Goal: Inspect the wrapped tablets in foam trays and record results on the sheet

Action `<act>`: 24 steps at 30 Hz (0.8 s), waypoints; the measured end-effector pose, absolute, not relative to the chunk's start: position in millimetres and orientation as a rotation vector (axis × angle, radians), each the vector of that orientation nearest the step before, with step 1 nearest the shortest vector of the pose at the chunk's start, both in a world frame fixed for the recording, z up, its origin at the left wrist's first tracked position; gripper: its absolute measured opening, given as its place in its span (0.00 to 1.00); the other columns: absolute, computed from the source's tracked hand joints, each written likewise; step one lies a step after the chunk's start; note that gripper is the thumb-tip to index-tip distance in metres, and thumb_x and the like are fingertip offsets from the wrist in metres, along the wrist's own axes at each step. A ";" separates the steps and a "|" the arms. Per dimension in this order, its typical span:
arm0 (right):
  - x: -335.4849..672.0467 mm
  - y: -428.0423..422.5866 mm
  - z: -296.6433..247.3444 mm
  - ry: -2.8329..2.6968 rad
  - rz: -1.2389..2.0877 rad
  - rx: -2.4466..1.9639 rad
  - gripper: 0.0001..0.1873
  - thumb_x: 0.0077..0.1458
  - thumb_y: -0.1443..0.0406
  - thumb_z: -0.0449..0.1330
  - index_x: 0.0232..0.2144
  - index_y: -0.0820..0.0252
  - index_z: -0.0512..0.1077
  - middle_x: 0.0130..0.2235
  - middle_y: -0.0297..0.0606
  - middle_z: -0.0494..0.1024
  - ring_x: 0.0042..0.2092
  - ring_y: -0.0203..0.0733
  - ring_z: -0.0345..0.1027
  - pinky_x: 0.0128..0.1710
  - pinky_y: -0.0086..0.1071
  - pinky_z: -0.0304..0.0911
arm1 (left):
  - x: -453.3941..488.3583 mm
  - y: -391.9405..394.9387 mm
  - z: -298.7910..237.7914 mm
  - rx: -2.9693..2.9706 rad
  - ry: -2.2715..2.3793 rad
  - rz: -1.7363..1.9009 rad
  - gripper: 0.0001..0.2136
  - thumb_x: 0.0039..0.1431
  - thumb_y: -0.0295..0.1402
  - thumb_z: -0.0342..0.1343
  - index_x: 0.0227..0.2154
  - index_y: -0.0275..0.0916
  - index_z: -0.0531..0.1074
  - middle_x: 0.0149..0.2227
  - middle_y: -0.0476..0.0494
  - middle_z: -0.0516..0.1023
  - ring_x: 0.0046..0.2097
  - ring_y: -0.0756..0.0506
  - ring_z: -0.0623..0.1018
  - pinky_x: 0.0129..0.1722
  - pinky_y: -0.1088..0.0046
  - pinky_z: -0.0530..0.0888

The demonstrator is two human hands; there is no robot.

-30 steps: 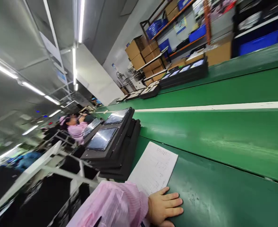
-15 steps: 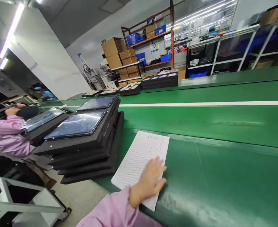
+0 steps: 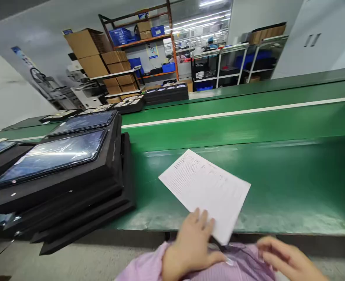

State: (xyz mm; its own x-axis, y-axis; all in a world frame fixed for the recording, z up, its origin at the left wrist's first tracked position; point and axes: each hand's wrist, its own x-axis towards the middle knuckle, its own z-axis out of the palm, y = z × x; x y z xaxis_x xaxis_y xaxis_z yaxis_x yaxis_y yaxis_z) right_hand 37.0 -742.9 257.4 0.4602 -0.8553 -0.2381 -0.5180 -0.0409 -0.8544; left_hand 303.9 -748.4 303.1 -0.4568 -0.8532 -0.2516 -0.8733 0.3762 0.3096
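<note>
A printed paper form (image 3: 207,183), apparently a thin stack of sheets, lies turned at an angle on the green bench, its near corner reaching past the front edge. My left hand (image 3: 190,244) is spread, with its fingertips at the paper's near left side and the thumb pointing right. To the right of that corner, my right hand (image 3: 286,255) is in front of the bench, slightly blurred. Its fingers are loosely bent and apart, and I see nothing in them. Both hands are close to my body.
At the left, stacked black foam trays (image 3: 102,183) bear flat glass panels (image 3: 58,152) and overhang the bench's front edge. A green belt with a white stripe (image 3: 233,113) runs behind. Cardboard boxes (image 3: 93,58) and an orange shelf (image 3: 174,47) stand beyond it.
My view has swung to the right. The paper has been turned and its near corner now passes the bench edge. My left hand has drawn back, and my right hand has come into view.
</note>
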 end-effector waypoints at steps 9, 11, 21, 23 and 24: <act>45.2 -779.5 233.0 2.287 -0.586 -2.317 0.21 0.58 0.57 0.47 0.41 0.64 0.73 0.44 0.53 0.72 0.41 0.56 0.65 0.36 0.46 0.63 | 296.7 -775.4 276.9 -1.581 2.963 0.445 0.21 0.59 0.42 0.50 0.51 0.37 0.67 0.60 0.33 0.62 0.63 0.35 0.56 0.60 0.45 0.54; 39.3 -782.4 231.7 2.338 -0.578 -2.317 0.20 0.59 0.57 0.46 0.42 0.62 0.73 0.45 0.51 0.72 0.43 0.56 0.65 0.36 0.46 0.62 | 325.9 -782.8 274.1 -1.873 2.929 0.315 0.17 0.59 0.37 0.49 0.48 0.36 0.70 0.57 0.33 0.67 0.61 0.36 0.62 0.59 0.48 0.58; 17.0 -808.8 236.7 2.353 -0.584 -2.208 0.21 0.60 0.56 0.44 0.43 0.61 0.71 0.48 0.49 0.71 0.48 0.56 0.62 0.43 0.49 0.59 | 354.1 -821.8 286.4 -1.818 2.491 0.531 0.27 0.58 0.36 0.51 0.60 0.40 0.54 0.65 0.38 0.48 0.65 0.38 0.49 0.61 0.43 0.45; 14.5 -812.1 237.8 2.360 -0.582 -2.172 0.21 0.60 0.56 0.44 0.44 0.60 0.71 0.49 0.49 0.70 0.49 0.56 0.62 0.44 0.50 0.59 | 349.0 -830.9 294.2 -1.763 2.439 0.543 0.27 0.59 0.37 0.50 0.61 0.40 0.54 0.65 0.39 0.47 0.66 0.39 0.47 0.61 0.44 0.45; 13.1 -814.0 238.4 2.362 -0.576 -2.158 0.21 0.60 0.56 0.44 0.44 0.60 0.70 0.49 0.48 0.70 0.49 0.56 0.62 0.44 0.50 0.59 | 347.2 -836.8 299.8 -1.742 2.424 0.544 0.27 0.59 0.37 0.51 0.60 0.40 0.54 0.65 0.39 0.49 0.66 0.39 0.47 0.61 0.44 0.46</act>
